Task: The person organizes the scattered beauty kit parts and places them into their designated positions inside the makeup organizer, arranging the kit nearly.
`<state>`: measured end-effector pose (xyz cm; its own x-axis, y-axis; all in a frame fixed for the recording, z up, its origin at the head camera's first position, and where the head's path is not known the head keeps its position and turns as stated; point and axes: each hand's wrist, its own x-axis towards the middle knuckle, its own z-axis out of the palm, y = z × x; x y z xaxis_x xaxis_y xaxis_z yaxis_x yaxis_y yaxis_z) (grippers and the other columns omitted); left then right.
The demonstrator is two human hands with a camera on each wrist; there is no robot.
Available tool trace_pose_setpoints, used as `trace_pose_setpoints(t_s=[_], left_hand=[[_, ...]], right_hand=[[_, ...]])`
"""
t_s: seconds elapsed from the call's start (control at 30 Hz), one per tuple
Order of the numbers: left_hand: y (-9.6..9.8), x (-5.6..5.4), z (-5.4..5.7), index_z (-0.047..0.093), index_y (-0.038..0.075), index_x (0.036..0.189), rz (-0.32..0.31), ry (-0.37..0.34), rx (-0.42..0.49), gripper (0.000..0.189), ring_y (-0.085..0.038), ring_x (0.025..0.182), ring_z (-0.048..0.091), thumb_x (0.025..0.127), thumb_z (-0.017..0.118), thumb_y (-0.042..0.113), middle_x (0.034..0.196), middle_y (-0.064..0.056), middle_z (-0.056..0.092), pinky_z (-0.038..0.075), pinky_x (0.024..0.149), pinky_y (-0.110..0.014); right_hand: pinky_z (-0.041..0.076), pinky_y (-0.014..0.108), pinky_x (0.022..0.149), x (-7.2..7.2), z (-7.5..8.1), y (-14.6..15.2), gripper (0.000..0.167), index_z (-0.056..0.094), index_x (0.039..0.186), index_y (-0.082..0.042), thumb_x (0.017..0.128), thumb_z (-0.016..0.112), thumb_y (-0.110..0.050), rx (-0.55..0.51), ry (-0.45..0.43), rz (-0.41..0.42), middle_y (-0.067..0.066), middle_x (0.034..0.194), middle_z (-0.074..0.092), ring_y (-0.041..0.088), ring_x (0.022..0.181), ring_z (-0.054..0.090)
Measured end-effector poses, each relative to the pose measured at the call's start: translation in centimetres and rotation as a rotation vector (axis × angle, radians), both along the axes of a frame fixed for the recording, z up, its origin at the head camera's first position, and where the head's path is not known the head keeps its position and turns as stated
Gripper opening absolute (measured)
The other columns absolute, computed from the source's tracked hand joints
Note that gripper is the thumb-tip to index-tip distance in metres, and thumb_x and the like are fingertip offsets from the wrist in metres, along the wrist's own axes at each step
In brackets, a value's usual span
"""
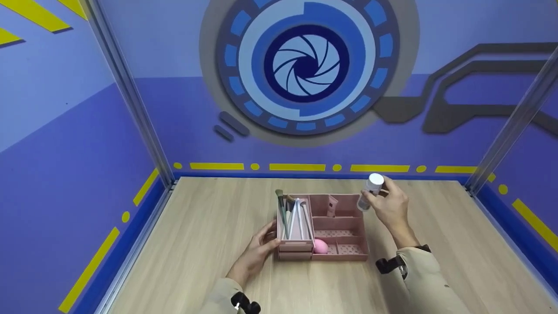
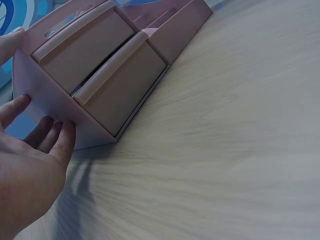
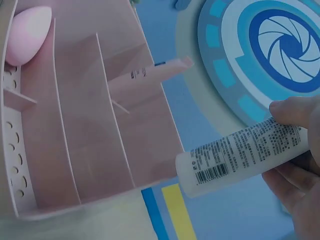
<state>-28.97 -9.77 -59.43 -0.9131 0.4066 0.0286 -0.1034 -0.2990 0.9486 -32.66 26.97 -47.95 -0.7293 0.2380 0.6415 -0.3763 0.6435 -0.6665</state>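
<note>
A pink makeup organizer [image 1: 340, 257] stands on the table, with two drawers [image 2: 107, 75] on its left front. My left hand [image 1: 257, 253] touches its left side; in the left wrist view the fingertips [image 2: 65, 127] rest on the side wall. My right hand [image 1: 392, 207] grips a white-capped bottle [image 1: 370, 192] close over the back right compartment. Printed text and a barcode show on the bottle in the right wrist view. A small pink tube [image 1: 332, 206] leans in the back compartment. A pink makeup sponge [image 1: 321, 246] sits in the front one. Several makeup brushes [image 1: 294, 218] lie in the left top section.
The organizer's middle compartment [image 1: 335, 226] lies between thin dividers. The wood-grain table [image 1: 209, 218] extends on both sides. Blue and purple printed panels [image 1: 183, 117] with metal corner posts [image 1: 130, 91] enclose the back and sides.
</note>
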Motion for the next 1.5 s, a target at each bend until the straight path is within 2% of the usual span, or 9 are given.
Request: trace_pose_setpoints(t_s=[0.23, 0.37, 0.47, 0.63, 0.9, 1.27, 1.5], left_hand=[[0.2, 0.0, 0.2, 0.024, 0.007, 0.154, -0.003, -0.01, 0.012, 0.076, -0.023, 0.131, 0.041, 0.09, 0.066, 0.012, 0.15, -0.016, 0.035, 0.038, 0.111, -0.033], [0.1, -0.2, 0.3, 0.025, 0.007, 0.153, -0.001, 0.009, 0.009, 0.075, -0.025, 0.133, 0.038, 0.09, 0.065, 0.012, 0.149, -0.016, 0.035, 0.039, 0.109, -0.031], [0.1, -0.3, 0.3, 0.024, 0.005, 0.153, -0.009, 0.025, 0.012, 0.074, -0.027, 0.134, 0.037, 0.091, 0.064, 0.012, 0.15, -0.017, 0.034, 0.04, 0.108, -0.031], [0.0, -0.2, 0.3, 0.022, 0.006, 0.154, -0.009, 0.011, 0.007, 0.077, -0.025, 0.133, 0.039, 0.091, 0.065, 0.012, 0.15, -0.018, 0.034, 0.039, 0.108, -0.03], [0.0, -0.2, 0.2, 0.023, 0.004, 0.153, -0.011, 0.027, 0.013, 0.074, -0.024, 0.132, 0.04, 0.092, 0.064, 0.011, 0.15, -0.018, 0.034, 0.04, 0.109, -0.033], [0.0, -0.2, 0.2, 0.023, 0.004, 0.153, -0.008, 0.024, 0.001, 0.073, -0.026, 0.132, 0.037, 0.093, 0.063, 0.011, 0.15, -0.017, 0.033, 0.04, 0.106, -0.028], [0.0, -0.1, 0.1, 0.022, 0.004, 0.154, -0.008, 0.018, 0.01, 0.075, -0.027, 0.134, 0.036, 0.092, 0.063, 0.011, 0.151, -0.019, 0.032, 0.038, 0.109, -0.031]], right_hand=[[0.058, 0.044, 0.079, -0.4, -0.2, -1.3, 0.052, 0.062, 0.116, 0.003, 0.071, 0.085, -0.006, -0.018, -0.022, 0.037, 0.021, 0.106, 0.068, 0.035, 0.095, 0.068], [0.058, 0.044, 0.08, -0.9, -0.6, -2.0, 0.052, 0.062, 0.118, 0.003, 0.072, 0.085, -0.006, -0.026, -0.037, 0.057, 0.022, 0.109, 0.067, 0.037, 0.097, 0.067], [0.058, 0.045, 0.08, -1.2, -1.1, -2.3, 0.053, 0.061, 0.118, 0.004, 0.071, 0.084, -0.005, -0.024, -0.061, 0.055, 0.025, 0.11, 0.067, 0.039, 0.098, 0.068], [0.058, 0.045, 0.082, -1.7, -2.3, -2.4, 0.053, 0.06, 0.119, 0.006, 0.072, 0.083, -0.004, -0.002, -0.113, 0.044, 0.027, 0.112, 0.066, 0.042, 0.099, 0.067], [0.058, 0.048, 0.08, -1.8, -3.7, -2.3, 0.048, 0.062, 0.112, 0.005, 0.072, 0.084, -0.007, 0.013, -0.181, 0.008, 0.027, 0.105, 0.068, 0.041, 0.095, 0.068], [0.058, 0.048, 0.081, -1.8, -4.3, -2.3, 0.046, 0.062, 0.11, 0.007, 0.072, 0.084, -0.007, 0.01, -0.202, 0.031, 0.027, 0.106, 0.067, 0.042, 0.095, 0.067], [0.057, 0.047, 0.082, -1.7, -4.4, -2.3, 0.047, 0.062, 0.113, 0.006, 0.074, 0.083, -0.009, 0.015, -0.217, 0.03, 0.027, 0.107, 0.067, 0.041, 0.096, 0.068]])
